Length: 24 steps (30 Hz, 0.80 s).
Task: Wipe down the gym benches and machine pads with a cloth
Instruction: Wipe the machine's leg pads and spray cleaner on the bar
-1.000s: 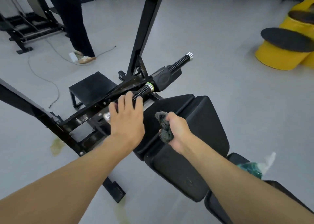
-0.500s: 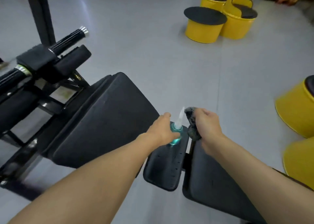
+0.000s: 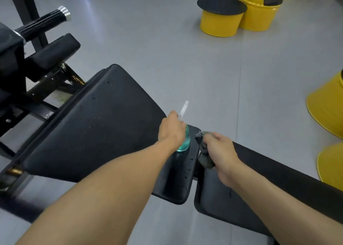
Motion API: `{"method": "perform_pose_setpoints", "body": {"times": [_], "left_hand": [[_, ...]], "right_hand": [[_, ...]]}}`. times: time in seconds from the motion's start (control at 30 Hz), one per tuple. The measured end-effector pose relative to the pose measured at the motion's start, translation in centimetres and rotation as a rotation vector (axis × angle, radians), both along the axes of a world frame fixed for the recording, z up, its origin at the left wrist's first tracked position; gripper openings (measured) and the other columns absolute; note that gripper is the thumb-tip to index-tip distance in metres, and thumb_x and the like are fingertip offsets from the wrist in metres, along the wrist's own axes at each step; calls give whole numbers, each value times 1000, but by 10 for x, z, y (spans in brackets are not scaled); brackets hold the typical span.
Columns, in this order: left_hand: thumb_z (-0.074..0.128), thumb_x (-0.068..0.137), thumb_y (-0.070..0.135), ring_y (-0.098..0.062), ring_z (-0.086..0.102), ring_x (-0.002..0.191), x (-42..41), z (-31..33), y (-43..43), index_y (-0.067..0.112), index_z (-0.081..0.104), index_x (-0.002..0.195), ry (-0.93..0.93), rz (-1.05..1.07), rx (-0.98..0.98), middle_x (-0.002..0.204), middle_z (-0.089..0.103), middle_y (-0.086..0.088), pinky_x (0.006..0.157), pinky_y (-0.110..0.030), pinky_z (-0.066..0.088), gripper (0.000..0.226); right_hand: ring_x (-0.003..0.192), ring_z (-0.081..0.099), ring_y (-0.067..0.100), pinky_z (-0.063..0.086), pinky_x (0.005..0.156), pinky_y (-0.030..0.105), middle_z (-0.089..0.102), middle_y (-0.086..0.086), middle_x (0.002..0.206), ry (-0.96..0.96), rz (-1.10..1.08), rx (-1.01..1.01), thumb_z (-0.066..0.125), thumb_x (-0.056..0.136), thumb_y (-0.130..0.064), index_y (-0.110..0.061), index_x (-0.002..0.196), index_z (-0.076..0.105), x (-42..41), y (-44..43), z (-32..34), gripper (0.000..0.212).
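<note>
Two hands are busy: the left hand grips the teal spray bottle standing on the small seat pad, while the right hand clenches the grey cloth just beside it. Doing this step well probably means lifting the bottle straight up, nozzle aimed at the large back pad, misting lightly, then wiping immediately.

Two bare forearms, no sleeves visible

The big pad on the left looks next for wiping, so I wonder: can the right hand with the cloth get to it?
Probably yes. The right hand holds the cloth beside the big pad, whose top is bare; only the left hand on the bottle lies between.
</note>
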<state>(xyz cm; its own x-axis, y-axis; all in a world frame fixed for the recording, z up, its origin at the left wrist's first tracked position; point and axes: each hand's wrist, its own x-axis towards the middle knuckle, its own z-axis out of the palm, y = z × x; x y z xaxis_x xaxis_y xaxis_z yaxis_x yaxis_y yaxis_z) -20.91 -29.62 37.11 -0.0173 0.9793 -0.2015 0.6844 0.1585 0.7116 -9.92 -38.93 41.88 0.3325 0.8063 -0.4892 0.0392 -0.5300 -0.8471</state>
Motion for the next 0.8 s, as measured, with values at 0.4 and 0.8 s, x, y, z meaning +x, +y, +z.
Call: {"method": "perform_pose_setpoints", "body": {"times": [0.4,0.8], "left_hand": [[50,95,35,-25,65,71,-185,78,-77,15,60,84,-71,-160,169,75,68,-1,68,-48,56,25],[68,88,32,-7,69,91,-445,69,-161,24,68,109,-480,-90,109,97,73,4,84,-34,56,23]], "right_hand": [[85,62,23,54,71,40,69,-3,75,-552,440,297,65,69,-52,-24,79,71,-160,-5,14,31],[47,47,4,34,44,14,52,-2,71,-185,793,423,68,83,-5,-20,75,68,-417,-67,35,17]]}}
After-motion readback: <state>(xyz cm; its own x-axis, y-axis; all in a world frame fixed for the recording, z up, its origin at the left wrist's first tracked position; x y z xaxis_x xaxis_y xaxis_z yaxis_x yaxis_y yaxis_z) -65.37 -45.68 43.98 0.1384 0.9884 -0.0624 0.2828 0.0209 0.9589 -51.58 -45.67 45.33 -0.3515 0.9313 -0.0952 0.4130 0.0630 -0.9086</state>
